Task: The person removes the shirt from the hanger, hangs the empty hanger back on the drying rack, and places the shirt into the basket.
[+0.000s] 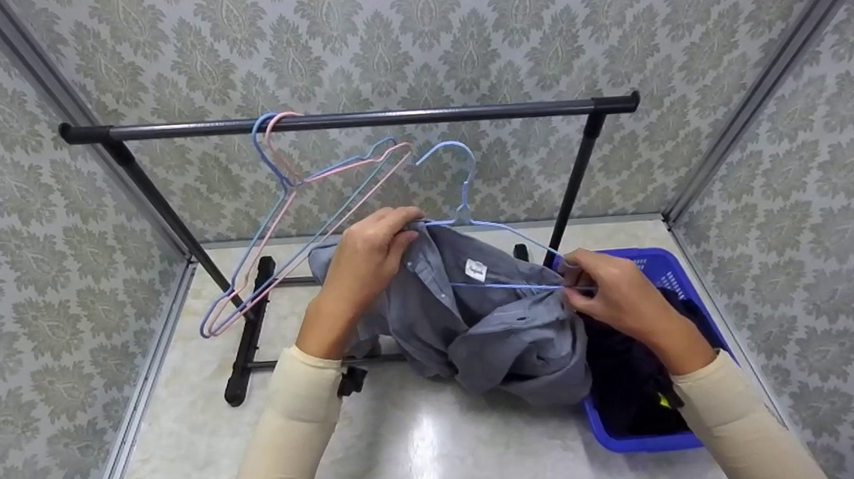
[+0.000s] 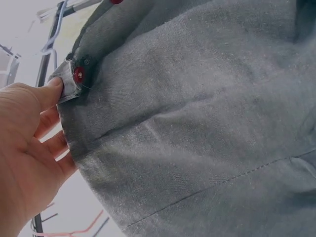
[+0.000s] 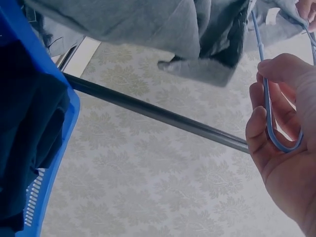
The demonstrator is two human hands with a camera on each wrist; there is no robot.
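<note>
A grey button-up shirt (image 1: 514, 354) hangs bunched from my hands in front of the rack. My left hand (image 1: 368, 251) pinches the shirt's collar edge between thumb and fingers; a red button (image 2: 78, 74) lies just beside the thumb in the left wrist view. One side of a light blue wire hanger (image 1: 473, 162) is inside the shirt, its hook sticking up above the collar. The opposite end of the hanger is outside the cloth, and my right hand (image 1: 615, 290) grips it. In the right wrist view, the fingers curl round the hanger's rounded end (image 3: 267, 98).
Behind the shirt stands a black clothes rack (image 1: 388, 117). A blue hanger and a pink hanger (image 1: 254, 255) hang together on its left half. A blue basket (image 1: 644, 444) with dark clothes sits on the floor at the right. Patterned walls (image 1: 428, 36) enclose the space.
</note>
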